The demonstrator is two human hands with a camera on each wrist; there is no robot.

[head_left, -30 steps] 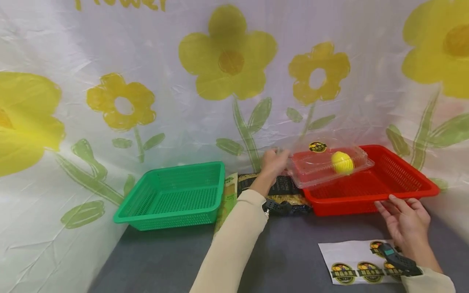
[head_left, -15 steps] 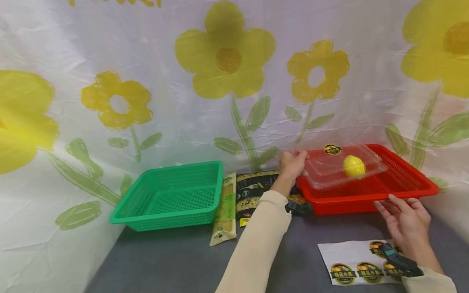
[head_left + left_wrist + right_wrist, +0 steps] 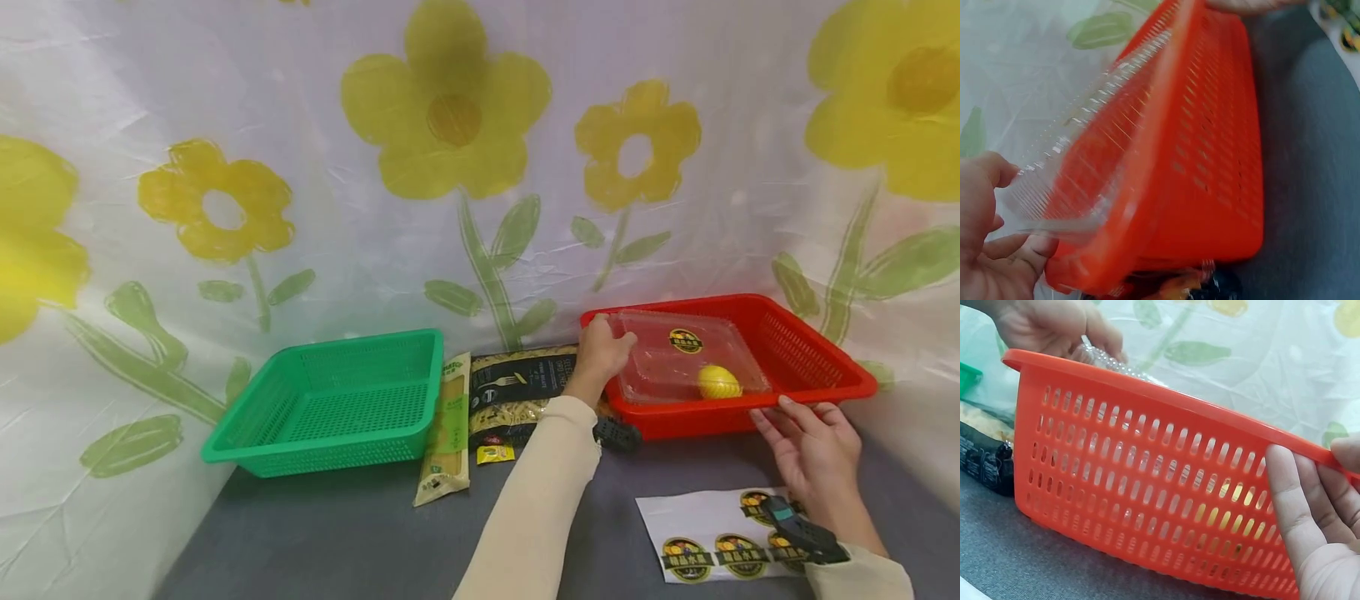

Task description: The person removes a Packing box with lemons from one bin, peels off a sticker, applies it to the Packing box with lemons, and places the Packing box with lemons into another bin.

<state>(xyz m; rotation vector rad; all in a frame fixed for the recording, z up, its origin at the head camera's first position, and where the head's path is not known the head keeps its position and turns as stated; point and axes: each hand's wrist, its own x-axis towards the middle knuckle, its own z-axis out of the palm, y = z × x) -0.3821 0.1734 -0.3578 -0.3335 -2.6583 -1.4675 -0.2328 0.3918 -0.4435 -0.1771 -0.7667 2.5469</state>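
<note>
In the head view my left hand holds the left end of a clear plastic box with a round black-and-gold sticker on its lid. Inside it is a yellow round fruit with a ribbed lower part, at the front. The box sits within the red basket, partly below its rim. The left wrist view has thumb and fingers on either side of the box. My right hand grips the basket's front rim, thumb on top and fingers against the slotted outer wall.
A green basket stands at the left. Between the baskets lie a long yellow-green packet, a black pasta bag and a small yellow packet. A sheet of round stickers lies in front. Flower-printed sheeting hangs behind.
My left hand has moved the clear box rightward and lowered it into the red basket. The yellow fruit has shifted toward the box's front. My right hand stays at the rim.
</note>
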